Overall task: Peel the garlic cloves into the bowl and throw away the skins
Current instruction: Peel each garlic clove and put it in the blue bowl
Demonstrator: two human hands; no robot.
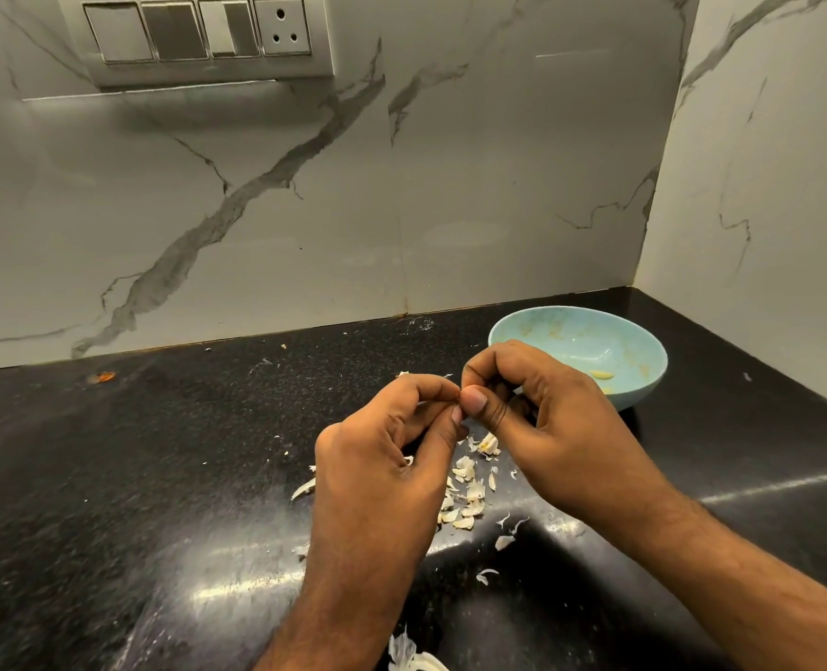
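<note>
From the head view, we see both hands raised together just in front of the pale blue round plastic bowl (591,348), working at something very small. The left hand (387,443) has its grip narrowed to a pinch of thumb against forefinger, and the right hand (542,414) is curled the same way, its thumb tip touching the left one. Between them we make out only a sliver, most likely a garlic clove or its skin; the fingers hide too much for us to tell which. We judge the step in hand to be the stripping of one clove.

At least one peeled pale yellow garlic clove (601,374) lies inside the bowl, toward its near wall. Nearer us than the bowl, under and between the hands, a scatter of white papery garlic skins (465,496) lies on the black speckled stone table (159,477), with a larger papery piece (409,653) much nearer still, at the bottom edge of the view.

The next move, we think, calls for pulling the skin free, then a short reach away from us to drop the clove in the bowl. The skins have yet to be gathered and thrown away.

For room: the bowl sits close to the corner where two grey-veined marble walls (498,186) meet, so space beyond and to the right of it is tight. Left of the bowl the table runs wide.
</note>
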